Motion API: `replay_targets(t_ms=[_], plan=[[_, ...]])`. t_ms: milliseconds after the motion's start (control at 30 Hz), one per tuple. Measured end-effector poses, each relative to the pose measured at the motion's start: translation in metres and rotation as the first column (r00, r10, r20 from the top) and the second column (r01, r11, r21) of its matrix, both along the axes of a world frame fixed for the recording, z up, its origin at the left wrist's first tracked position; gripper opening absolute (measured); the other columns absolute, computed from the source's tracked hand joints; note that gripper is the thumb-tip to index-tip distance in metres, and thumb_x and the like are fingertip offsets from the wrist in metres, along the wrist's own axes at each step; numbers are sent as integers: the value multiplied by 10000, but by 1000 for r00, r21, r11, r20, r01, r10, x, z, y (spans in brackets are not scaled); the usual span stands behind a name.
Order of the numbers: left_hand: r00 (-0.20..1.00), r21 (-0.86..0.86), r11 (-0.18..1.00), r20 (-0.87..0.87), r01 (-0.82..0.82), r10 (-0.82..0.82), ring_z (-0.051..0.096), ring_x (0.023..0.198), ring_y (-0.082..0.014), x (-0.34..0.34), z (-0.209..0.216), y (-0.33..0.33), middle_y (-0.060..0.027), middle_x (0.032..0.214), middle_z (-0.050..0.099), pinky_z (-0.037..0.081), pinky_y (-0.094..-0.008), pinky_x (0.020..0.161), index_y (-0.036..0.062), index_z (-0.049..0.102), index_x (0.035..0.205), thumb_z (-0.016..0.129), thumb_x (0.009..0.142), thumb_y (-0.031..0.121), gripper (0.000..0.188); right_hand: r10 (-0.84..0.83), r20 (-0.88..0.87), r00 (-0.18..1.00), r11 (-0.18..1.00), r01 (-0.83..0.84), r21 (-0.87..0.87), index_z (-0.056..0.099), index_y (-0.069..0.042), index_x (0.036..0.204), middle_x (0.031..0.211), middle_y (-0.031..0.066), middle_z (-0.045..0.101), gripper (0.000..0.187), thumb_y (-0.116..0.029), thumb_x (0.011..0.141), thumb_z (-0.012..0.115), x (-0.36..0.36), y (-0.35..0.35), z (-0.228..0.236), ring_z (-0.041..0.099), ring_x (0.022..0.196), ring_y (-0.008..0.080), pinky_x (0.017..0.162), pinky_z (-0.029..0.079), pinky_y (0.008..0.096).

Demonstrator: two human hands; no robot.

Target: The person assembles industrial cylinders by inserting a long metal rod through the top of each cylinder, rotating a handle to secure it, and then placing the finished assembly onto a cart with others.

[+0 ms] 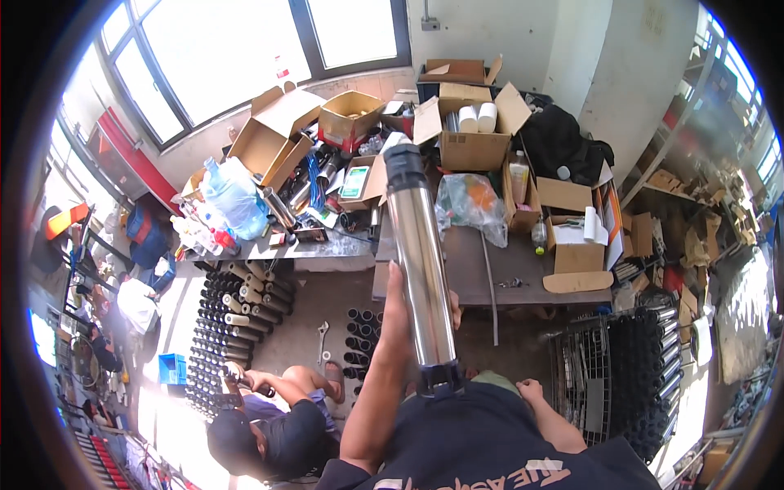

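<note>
In front of my body stands a long, shiny steel pump cylinder [420, 278] with black ends, tilted slightly to the left. My left hand [395, 314] is wrapped around its lower half, thumb on the left side and fingertips showing on the right. The cylinder's upper end overlaps the workbench and boxes behind it; its lower end is close to my dark shirt. My right hand [531, 391] hangs low beside my body, apart from the cylinder. Its fingers are loosely curled, with nothing visible in them.
A workbench [539, 286] carries open cardboard boxes [474, 151], a plastic bag [472, 208] and a large bottle [233, 196]. Below left, a person in a dark cap [233, 437] sits beside stacked tubes [237, 318]. A wire crate [584, 384] and more cylinders [653, 367] stand right.
</note>
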State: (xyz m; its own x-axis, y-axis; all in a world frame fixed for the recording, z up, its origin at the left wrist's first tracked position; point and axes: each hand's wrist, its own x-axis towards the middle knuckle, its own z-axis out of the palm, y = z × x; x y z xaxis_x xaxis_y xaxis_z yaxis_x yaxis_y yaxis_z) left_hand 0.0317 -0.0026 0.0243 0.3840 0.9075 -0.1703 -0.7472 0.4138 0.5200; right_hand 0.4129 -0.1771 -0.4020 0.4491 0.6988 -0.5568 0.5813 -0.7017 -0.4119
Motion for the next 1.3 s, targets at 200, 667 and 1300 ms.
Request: replay_targets(t_ms=[200, 667, 1300], plan=[[955, 82, 987, 250, 142, -158, 598, 670, -329, 11, -10, 1, -204, 814, 603, 521, -430, 607, 27, 544, 1241, 274, 936, 766, 844, 24, -48, 999, 972, -12, 234, 713, -45, 1070, 1014, 163, 728, 411, -332, 776, 740, -21, 71, -5, 689, 1000, 287, 890, 526, 380], [983, -249, 966, 181, 76, -31, 611, 814, -339, -20, -61, 9, -206, 980, 572, 560, -463, 693, -19, 456, 1201, 322, 993, 650, 714, -331, -642, 692, 943, 260, -206, 594, -68, 911, 776, 81, 668, 336, -399, 925, 654, -86, 173, 64, 656, 617, 191, 479, 502, 320], [914, -363, 929, 346, -77, 211, 623, 824, -265, 9, -104, 9, -171, 991, 594, 566, -372, 693, -49, 507, 1126, 549, 924, 455, 545, -65, 88, 994, 975, 44, 220, 713, -32, 772, 755, 206, 694, 627, -656, 796, 646, -24, 116, 127, 681, 777, 408, 700, 507, 478]])
